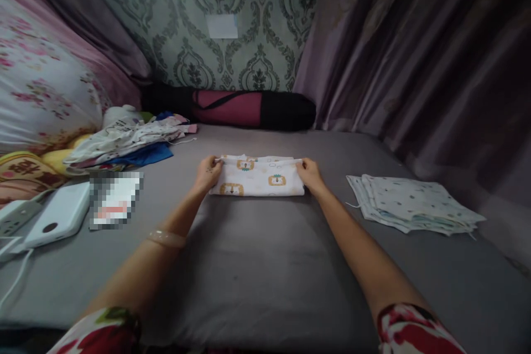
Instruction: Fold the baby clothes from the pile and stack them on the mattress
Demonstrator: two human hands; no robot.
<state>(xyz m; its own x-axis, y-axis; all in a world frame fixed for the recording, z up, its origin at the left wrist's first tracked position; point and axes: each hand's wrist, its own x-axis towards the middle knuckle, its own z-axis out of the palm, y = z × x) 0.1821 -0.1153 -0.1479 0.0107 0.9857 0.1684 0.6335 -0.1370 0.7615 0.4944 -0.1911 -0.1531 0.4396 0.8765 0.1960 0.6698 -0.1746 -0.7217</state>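
A white cloth (261, 178) printed with yellow lion faces is folded into a flat strip in the middle of the grey sheet. My left hand (208, 172) pinches its upper left corner, a pale bangle on that wrist. At the upper right corner, my right hand (311, 174) has its fingers closed on the same cloth. The cloth's top edge stretches between both hands, and its lower edge is at or just above the sheet; I cannot tell which.
To the right lies a stack of folded pale cloths (415, 204). A heap of clothes (133, 135) sits at the back left, near a white power bank (60, 215) and a power strip (19, 217). A black and maroon long bag (232, 109) lies along the wall.
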